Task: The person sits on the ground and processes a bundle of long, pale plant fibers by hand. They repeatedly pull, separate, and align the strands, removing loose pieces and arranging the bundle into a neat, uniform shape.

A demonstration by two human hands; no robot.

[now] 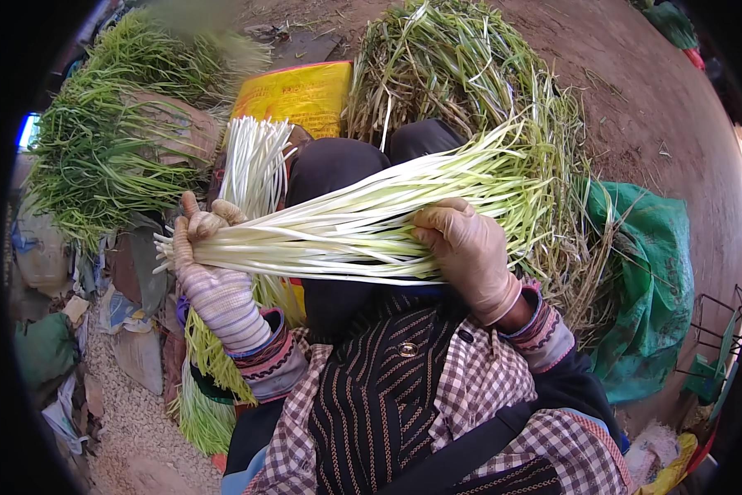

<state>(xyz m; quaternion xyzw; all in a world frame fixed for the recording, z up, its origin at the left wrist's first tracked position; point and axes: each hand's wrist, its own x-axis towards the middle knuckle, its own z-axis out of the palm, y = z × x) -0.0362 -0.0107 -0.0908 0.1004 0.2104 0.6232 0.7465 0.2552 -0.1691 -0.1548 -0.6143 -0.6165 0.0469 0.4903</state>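
Observation:
A bunch of long blanched stalks (pixel 340 226), probably garlic chives, lies across in front of me, white at the left and yellow-green at the right. My left hand (pixel 213 260), in a striped knit glove, grips the white ends, which poke out past the fingers. Farther along, my right hand (pixel 466 257), in a thin translucent glove, has its curled fingers pinched on strands of the leafy half. Beyond my left hand is another bundle of white stalks (pixel 256 161), partly hidden by the hand and the held bunch.
Green leafy stalks (pixel 111 136) are heaped at the far left. A pile of tangled leaves and dry stems (pixel 451 68) rises beyond my knees, beside a yellow printed bag (pixel 293 96). Right of me lies a green woven sack (pixel 646 297); gravel (pixel 136 396) covers the ground at lower left.

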